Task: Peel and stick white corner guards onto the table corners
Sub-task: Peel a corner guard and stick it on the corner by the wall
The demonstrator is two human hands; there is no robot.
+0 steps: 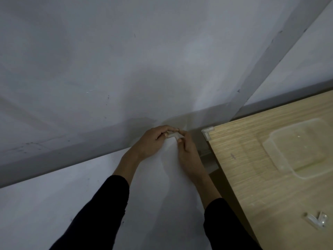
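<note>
Now | left hand (149, 141) and right hand (187, 147) both pinch corner guard (173, 135) between fingertips | beside table (252, 177) corner

Fingers hide most of the held corner guard (173, 135).

We are wearing a black long-sleeved top; near the table (270, 177), both sleeves are ending partway along the forearms, leaving our left hand (151, 141) and right hand (187, 148) bare.
</note>
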